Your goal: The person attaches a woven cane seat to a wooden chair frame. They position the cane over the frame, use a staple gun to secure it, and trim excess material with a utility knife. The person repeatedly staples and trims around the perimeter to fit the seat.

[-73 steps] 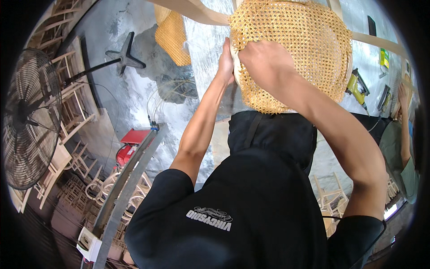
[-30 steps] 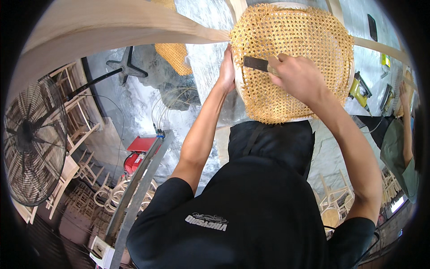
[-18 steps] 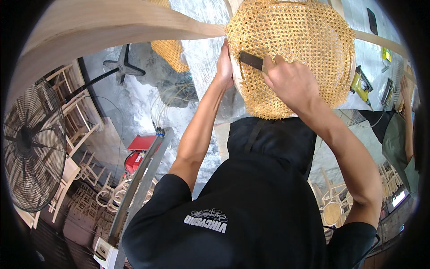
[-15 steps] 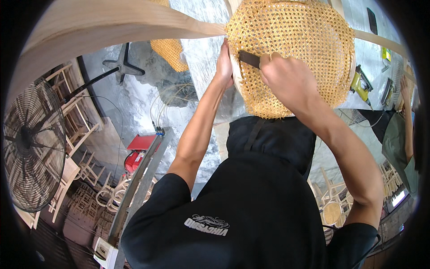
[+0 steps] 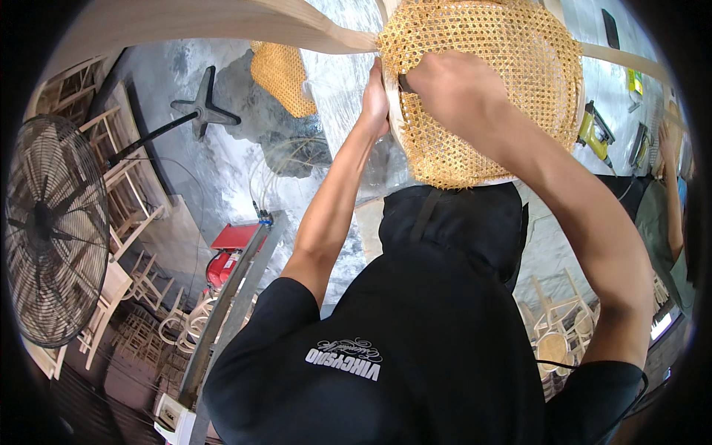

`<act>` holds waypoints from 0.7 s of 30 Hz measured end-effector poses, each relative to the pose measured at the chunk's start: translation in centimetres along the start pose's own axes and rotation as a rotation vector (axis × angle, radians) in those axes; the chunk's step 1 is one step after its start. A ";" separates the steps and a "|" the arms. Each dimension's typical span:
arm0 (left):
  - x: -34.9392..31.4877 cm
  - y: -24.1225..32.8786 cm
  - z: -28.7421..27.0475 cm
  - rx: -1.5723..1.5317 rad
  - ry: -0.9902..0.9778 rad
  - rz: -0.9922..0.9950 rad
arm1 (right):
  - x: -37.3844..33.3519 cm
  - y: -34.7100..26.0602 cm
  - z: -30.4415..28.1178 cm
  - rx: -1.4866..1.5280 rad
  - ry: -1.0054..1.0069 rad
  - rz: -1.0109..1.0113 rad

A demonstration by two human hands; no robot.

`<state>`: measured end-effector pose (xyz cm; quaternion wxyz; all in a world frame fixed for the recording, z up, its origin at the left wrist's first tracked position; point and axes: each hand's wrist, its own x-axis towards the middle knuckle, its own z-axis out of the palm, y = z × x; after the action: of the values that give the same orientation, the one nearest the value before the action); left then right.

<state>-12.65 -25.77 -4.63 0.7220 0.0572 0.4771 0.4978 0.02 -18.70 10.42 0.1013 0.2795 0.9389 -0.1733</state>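
Observation:
A rounded sheet of woven cane webbing [image 5: 452,152] lies over a pale wooden chair frame [image 5: 397,122] in front of me, its cut edge frayed along the near side. My left hand [image 5: 376,104] grips the frame's left side, thumb up along the edge and fingers partly hidden beneath. My right hand [image 5: 461,87] is closed in a fist around a dark flat bar-shaped tool [image 5: 403,83]. Only the tool's end shows, resting at the cane's left border close to my left hand; the rest is covered by my fingers.
Wooden bars [image 5: 222,24] extend from the frame to the left and right. A yellow-green nail gun [image 5: 593,136] lies on the table at right, near another person's arm [image 5: 671,156]. Another cane piece [image 5: 282,78], a large fan [image 5: 55,230] and a red extinguisher [image 5: 220,268] are at left.
My right hand has moved up and left, and its fist now hides most of the tool. The cane-covered frame has shifted slightly. My left hand keeps its hold.

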 end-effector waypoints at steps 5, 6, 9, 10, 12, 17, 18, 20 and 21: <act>-0.2 0.0 0.6 0.020 -0.008 -0.045 | 0.6 0.3 -0.2 -0.029 -0.048 0.040; -0.2 0.0 0.3 0.022 0.000 -0.032 | 0.8 -0.3 -0.5 -0.034 -0.077 0.041; -0.1 -0.3 -0.1 0.013 0.014 0.002 | 1.2 -1.9 -1.0 -0.045 -0.181 0.081; 0.0 -0.3 -0.1 0.001 0.012 0.009 | 1.2 -1.6 -1.0 -0.047 -0.226 0.119; 0.0 -0.3 0.1 -0.015 0.008 -0.012 | 1.0 -1.2 -0.9 -0.041 -0.192 0.128; 0.1 0.2 -0.1 -0.006 -0.021 -0.012 | 1.1 -1.2 0.1 -0.004 0.025 0.046; 0.1 0.0 0.1 -0.013 -0.036 -0.016 | 0.9 -1.1 0.1 -0.004 0.035 0.034; 0.3 0.4 1.0 -0.038 -0.121 -0.020 | 1.6 -0.3 -0.4 -0.085 0.017 0.040; 0.1 0.3 0.6 -0.055 -0.127 -0.003 | 1.8 -0.8 -0.9 -0.120 -0.006 0.021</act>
<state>-12.37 -25.32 -4.18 0.7528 0.0684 0.4165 0.5051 -2.01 -18.07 10.93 0.1224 0.2820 0.9444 -0.1166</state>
